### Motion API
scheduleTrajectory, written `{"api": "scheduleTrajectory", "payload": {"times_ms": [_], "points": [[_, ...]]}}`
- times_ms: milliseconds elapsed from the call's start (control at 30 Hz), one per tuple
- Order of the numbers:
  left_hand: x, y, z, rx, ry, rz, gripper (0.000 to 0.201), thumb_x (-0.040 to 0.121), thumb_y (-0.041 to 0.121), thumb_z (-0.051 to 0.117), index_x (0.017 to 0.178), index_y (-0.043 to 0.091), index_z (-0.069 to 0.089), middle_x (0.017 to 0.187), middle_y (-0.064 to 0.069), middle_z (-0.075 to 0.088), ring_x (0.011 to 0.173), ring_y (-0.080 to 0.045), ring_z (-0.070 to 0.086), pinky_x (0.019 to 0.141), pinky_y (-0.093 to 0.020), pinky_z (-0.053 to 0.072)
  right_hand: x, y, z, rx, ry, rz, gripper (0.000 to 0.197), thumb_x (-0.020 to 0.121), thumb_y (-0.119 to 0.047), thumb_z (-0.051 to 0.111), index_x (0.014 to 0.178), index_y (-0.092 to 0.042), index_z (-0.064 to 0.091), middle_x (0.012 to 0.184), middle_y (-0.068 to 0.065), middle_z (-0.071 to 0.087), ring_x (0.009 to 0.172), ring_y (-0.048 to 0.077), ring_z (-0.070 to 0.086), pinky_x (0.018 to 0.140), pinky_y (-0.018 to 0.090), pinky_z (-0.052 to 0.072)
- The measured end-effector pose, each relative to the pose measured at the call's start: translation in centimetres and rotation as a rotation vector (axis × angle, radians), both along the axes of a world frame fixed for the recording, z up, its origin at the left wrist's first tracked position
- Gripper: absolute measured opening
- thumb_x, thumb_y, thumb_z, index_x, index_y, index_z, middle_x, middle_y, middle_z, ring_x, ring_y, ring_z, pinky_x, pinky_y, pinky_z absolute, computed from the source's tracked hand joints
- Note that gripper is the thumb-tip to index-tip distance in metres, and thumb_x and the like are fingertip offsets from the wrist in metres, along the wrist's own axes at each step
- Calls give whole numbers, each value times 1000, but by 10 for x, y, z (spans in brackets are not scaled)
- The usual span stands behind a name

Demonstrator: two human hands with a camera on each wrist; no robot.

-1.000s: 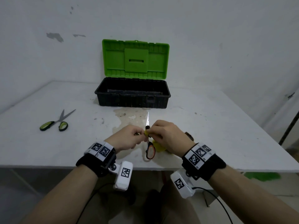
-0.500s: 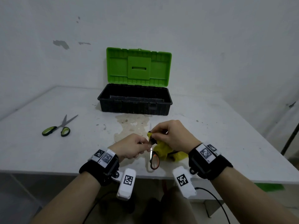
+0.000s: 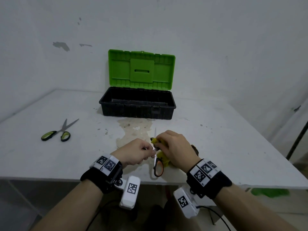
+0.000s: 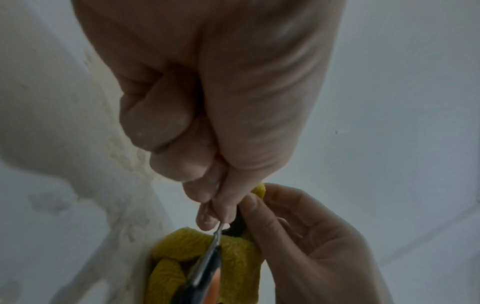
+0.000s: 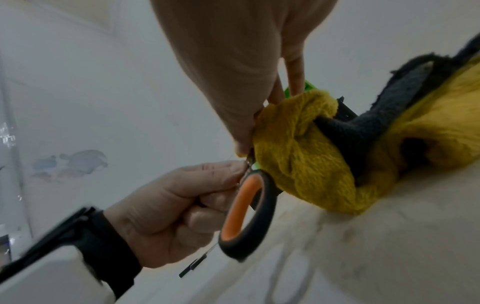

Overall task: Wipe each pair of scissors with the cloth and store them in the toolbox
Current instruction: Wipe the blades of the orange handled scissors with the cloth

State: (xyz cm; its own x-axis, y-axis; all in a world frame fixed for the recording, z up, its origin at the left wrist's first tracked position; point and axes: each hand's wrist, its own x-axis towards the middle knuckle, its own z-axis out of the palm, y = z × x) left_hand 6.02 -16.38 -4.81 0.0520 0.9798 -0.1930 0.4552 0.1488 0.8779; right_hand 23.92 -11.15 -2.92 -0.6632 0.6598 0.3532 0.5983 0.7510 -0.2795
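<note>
The orange-and-black scissors [image 3: 158,167] stand upright near the table's front edge, blade tip pointing away from me. My left hand [image 3: 152,149] pinches the metal just above the handle loop [image 5: 249,216]. My right hand [image 3: 160,142] grips the yellow cloth [image 3: 164,160], wrapped round the scissors near the pivot. In the left wrist view the blade [image 4: 207,261] runs into the cloth [image 4: 233,257]. Another pair, the green-handled scissors [image 3: 60,132], lies at the left of the table. The black toolbox [image 3: 133,112] stands at the back, its green lid [image 3: 141,70] up.
The white table [image 3: 216,147] has a brownish stain [image 3: 133,129] between the toolbox and my hands. A wall runs close behind the toolbox. A dark pole [image 3: 298,135] leans past the table's right edge, and something green [image 3: 270,191] lies below the edge.
The view has shifted, so the hands and scissors sit lower in it. Both hands keep their holds. More of the yellow cloth shows under my right hand than one second ago.
</note>
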Motion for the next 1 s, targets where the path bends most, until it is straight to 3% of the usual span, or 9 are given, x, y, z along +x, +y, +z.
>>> {"api": "scheduleTrajectory", "payload": {"times_ms": [100, 233, 367, 467, 600, 700, 800, 900, 1000], "points": [[0, 0, 1, -19, -11, 16, 25, 96, 27, 62, 87, 6, 71, 63, 0, 48, 42, -7, 37, 42, -22, 26, 2, 4, -2, -45, 97, 66, 12, 94, -20, 60, 101, -17, 69, 95, -3, 65, 88, 15, 59, 78, 32, 50], [-2, 0, 3, -17, -23, 19, 20, 96, 24, 62, 86, 9, 71, 62, -1, 49, 44, -10, 37, 43, -24, 25, 4, 2, -4, 24, 65, 108, 18, 92, -26, 62, 105, -19, 73, 97, -1, 70, 91, 18, 60, 81, 33, 50], [-2, 0, 5, 1, -25, 15, 19, 96, 22, 63, 82, 12, 70, 61, -1, 48, 45, -11, 37, 42, -23, 26, 3, 4, -8, 64, 52, 98, 18, 90, -33, 63, 103, -23, 72, 92, -5, 69, 85, 17, 61, 74, 38, 51], [-1, -1, 5, 25, -1, -4, 22, 96, 23, 63, 77, 13, 67, 61, -1, 48, 46, -11, 37, 43, -21, 29, 0, 6, -5, 38, 62, 109, 14, 92, -28, 62, 99, -21, 72, 88, -4, 67, 81, 15, 60, 74, 35, 50], [3, 0, 5, 51, 51, -1, 27, 96, 28, 63, 87, 3, 69, 64, -2, 50, 45, -6, 39, 45, -19, 33, -8, 22, 7, -36, 169, -26, 11, 94, -20, 60, 91, -18, 70, 86, -1, 64, 78, 16, 59, 76, 34, 51], [-1, 0, 6, 31, 43, 27, 26, 96, 30, 62, 84, 10, 72, 66, -2, 51, 47, -8, 39, 44, -20, 30, -4, 27, 16, -5, 236, -67, 13, 95, -19, 59, 87, -19, 70, 85, -3, 63, 78, 13, 57, 78, 32, 50], [-7, -1, 6, 19, 10, 58, 24, 96, 29, 62, 82, 13, 73, 65, -1, 51, 47, -9, 37, 43, -23, 27, 4, 10, 17, 7, 130, 83, 13, 94, -18, 61, 100, -18, 72, 95, -2, 64, 82, 13, 60, 77, 24, 50], [-6, -2, 7, 47, 53, 35, 22, 95, 27, 61, 84, 12, 73, 67, -1, 51, 49, -9, 40, 45, -21, 31, 3, -4, 6, 82, -38, 173, 14, 92, -15, 63, 100, -20, 73, 95, 0, 63, 78, 18, 61, 70, 27, 51], [-1, -2, 8, 90, 139, 10, 21, 94, 29, 63, 81, 16, 72, 69, 0, 55, 56, -13, 45, 53, -25, 38, -3, 0, 5, 99, -22, 131, 14, 92, -14, 62, 96, -20, 74, 93, 2, 62, 76, 20, 61, 69, 30, 51]]}}
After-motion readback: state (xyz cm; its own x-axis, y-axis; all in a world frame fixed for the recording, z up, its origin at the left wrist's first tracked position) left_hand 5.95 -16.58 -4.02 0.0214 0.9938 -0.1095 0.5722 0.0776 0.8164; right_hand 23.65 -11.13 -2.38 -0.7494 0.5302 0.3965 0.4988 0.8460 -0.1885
